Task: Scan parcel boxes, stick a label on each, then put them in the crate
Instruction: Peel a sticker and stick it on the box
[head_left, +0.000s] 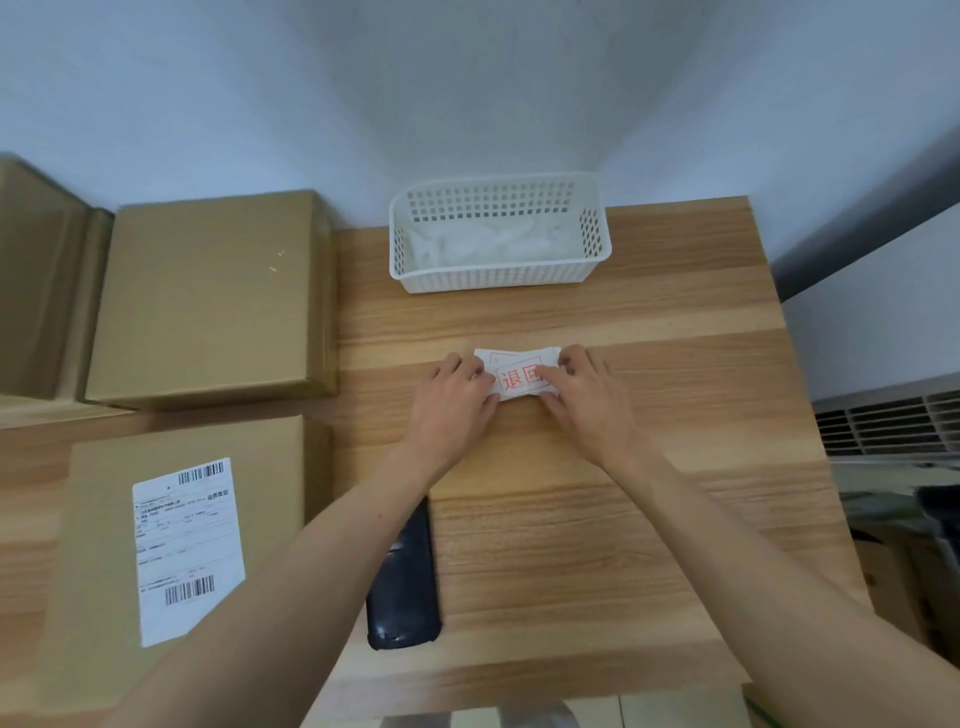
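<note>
Right in the middle of the wooden tabletop (597, 519) sits a small stack of white labels (517, 376), the top one stamped with red characters inside a red frame. Both hands are on it. The left hand (457, 395) pinches the stack's left end, fingers curled over the edge. The right hand (582, 395) grips the right end, fingers bent over the top and the thumb tucked at the near edge. The stack lies flat or nearly flat on the wood; I cannot tell whether it is lifted at all.

Behind the labels, at the far edge against the wall, stands a white plastic crate (498, 275) with perforated sides; something pale and crumpled lies in its bottom, too washed out to identify.

Near the person, partly under the left forearm, a black handheld scanner (408, 597) lies lengthwise on the tabletop, well apart from the labels.

Over on the left are the parcels. A plain brown box (218, 296) sits at the far left beside the crate, its top bare. In front of it, closer to the person, a second brown box (93, 571) carries a white shipping label (187, 551) with barcodes at top and bottom. A further strip of cardboard (36, 275) shows at the left frame edge.

On the right, past the tabletop, a grey vented unit (893, 421) is visible.
</note>
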